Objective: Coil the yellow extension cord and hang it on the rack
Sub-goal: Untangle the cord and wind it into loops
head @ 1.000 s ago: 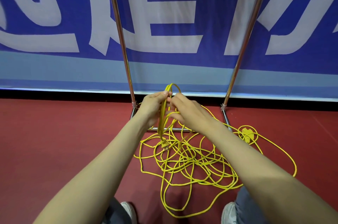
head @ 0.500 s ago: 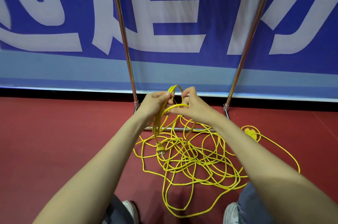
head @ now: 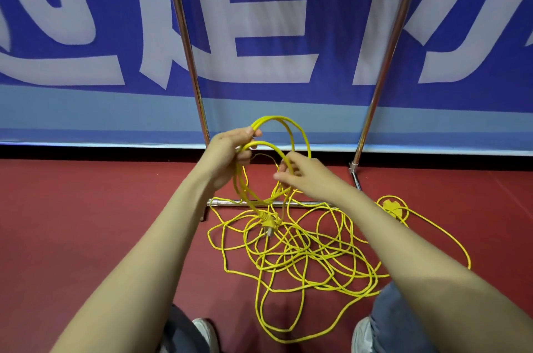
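Near the far edge of the red floor (head: 86, 223), in front of the rack (head: 184, 44), both hands were raised above the tangled yellow extension cord (head: 288, 251). The left hand (head: 230, 153) gripped the gathered loops at their top, fingers curled round several strands. The right hand (head: 305, 176), lower and to the right, pinched a single strand between thumb and fingertips, though blur softened its fingers. Between the two hands that strand arched as a fresh loop, and behind it the larger loops rose above the left hand and hung down past the rack's bottom bar. The plug (head: 269, 223) dangled from the held loops, just over the heap. Most of the cord lay loose on the floor in overlapping curls between the person's knees and the bottom bar, with one long sweep running out to the right. The yellow socket end (head: 390, 205) lay on the floor near the rack's right foot. Behind the rack stood a blue banner (head: 259, 35) with large pale lettering. Half a second earlier the hands had been almost touching at the top of the loops; by now the right hand had drawn away and down, and the loops had opened wider.
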The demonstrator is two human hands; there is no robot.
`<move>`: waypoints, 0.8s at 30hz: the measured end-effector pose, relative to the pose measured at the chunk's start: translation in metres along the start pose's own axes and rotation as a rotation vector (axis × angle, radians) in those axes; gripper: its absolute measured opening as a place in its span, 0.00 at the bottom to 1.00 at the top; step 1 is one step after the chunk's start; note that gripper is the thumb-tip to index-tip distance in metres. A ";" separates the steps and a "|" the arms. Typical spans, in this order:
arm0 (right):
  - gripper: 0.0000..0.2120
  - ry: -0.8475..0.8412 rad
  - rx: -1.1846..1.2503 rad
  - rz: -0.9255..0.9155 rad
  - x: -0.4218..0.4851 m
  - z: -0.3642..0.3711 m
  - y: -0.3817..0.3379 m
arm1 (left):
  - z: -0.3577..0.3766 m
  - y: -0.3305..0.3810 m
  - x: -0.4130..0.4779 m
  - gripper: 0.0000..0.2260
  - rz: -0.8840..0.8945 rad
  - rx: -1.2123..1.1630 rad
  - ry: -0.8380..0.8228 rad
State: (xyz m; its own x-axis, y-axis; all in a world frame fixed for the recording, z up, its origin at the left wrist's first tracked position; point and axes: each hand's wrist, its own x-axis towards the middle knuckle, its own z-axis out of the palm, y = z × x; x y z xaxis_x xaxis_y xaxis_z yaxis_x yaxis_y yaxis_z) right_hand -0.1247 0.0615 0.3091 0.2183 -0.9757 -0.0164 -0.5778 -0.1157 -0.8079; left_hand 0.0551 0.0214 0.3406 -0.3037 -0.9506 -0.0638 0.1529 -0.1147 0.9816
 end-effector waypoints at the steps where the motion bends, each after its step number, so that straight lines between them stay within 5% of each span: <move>1: 0.06 0.013 0.144 -0.002 -0.001 -0.006 0.003 | -0.005 0.001 0.000 0.09 -0.004 -0.007 0.000; 4: 0.06 0.127 0.365 -0.071 -0.001 -0.023 0.001 | -0.013 -0.004 -0.001 0.10 -0.018 0.097 -0.023; 21: 0.05 0.372 -0.110 -0.195 0.003 -0.027 -0.006 | 0.003 -0.005 -0.009 0.15 -0.140 0.249 -0.151; 24: 0.17 0.389 -0.143 -0.215 0.006 -0.024 0.000 | 0.004 -0.005 -0.009 0.16 -0.054 0.339 -0.164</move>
State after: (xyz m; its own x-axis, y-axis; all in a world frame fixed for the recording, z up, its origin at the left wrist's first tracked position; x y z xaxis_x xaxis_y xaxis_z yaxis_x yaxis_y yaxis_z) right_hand -0.1419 0.0512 0.3230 0.0496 -0.9209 0.3866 -0.6607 -0.3206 -0.6788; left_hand 0.0533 0.0315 0.3369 -0.4540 -0.8837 -0.1142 -0.1788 -0.0352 0.9833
